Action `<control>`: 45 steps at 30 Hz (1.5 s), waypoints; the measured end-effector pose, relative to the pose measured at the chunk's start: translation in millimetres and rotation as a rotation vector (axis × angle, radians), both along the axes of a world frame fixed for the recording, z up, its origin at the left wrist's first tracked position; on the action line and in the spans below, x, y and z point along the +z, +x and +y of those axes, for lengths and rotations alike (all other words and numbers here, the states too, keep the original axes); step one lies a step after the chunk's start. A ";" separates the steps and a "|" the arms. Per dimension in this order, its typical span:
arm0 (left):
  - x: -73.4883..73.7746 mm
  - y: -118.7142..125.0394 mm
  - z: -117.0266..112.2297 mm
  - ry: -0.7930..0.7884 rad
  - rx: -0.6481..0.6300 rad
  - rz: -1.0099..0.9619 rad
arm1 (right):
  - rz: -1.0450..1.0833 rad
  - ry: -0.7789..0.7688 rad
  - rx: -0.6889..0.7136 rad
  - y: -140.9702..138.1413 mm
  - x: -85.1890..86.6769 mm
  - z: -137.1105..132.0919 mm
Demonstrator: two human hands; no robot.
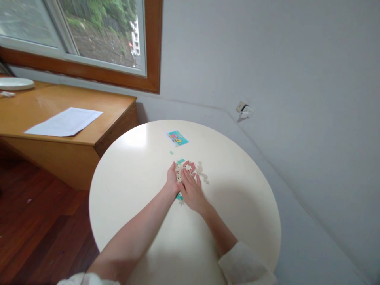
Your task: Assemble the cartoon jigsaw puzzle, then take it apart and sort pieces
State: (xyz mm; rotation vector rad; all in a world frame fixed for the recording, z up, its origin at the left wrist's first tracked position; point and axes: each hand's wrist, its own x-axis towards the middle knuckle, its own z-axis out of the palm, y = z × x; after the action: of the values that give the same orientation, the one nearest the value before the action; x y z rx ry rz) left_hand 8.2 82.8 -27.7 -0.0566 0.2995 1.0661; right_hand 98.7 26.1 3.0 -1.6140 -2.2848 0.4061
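My left hand (171, 178) is turned palm up over the table, with a heap of jigsaw puzzle pieces (179, 173) lying in it. Most of these show their pale grey backs. Across that palm lies my right hand (192, 192), its fingers stretched out and touching the pieces; what is under them is hidden. Teal-printed pieces (180, 161) show just beyond the hands, and a few more pieces (179, 197) lie below the left wrist. Loose grey pieces (202, 173) are scattered to the right of my hands. One small green piece (171, 152) sits apart, farther away.
The round white table (130, 190) carries a colourful picture card (177, 138) near its far side. At left stands a wooden desk (118, 105) with a paper sheet (67, 122) and a white round object (14, 83). A wall with a socket (241, 106) borders the right.
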 end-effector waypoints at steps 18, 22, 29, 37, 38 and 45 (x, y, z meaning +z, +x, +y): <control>8.0 -1.3 -3.2 -0.062 -0.031 0.051 | 0.006 -0.039 0.045 -7.0 4.2 -1.7; 4.8 -1.7 -2.9 -0.005 -0.020 0.028 | 0.033 0.018 0.004 -9.3 9.6 -6.7; 2.5 -1.3 -1.0 -0.009 -0.035 0.045 | 0.034 -0.028 0.037 -6.3 3.0 -0.4; 7.9 0.9 -2.8 -0.035 -0.003 0.039 | 0.009 -0.046 -0.005 12.9 -5.0 10.1; 8.0 0.9 -2.7 -0.031 0.005 0.027 | 0.025 -0.008 -0.031 14.0 -4.5 10.3; 6.1 0.8 -0.7 -0.045 -0.017 0.040 | -0.043 0.038 0.062 5.6 -2.0 -0.8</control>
State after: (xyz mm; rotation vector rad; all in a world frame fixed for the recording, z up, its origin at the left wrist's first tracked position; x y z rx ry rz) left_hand 9.0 82.1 -21.6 -0.0732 0.3591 1.0450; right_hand 104.4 25.3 1.0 -1.5515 -2.3639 0.3438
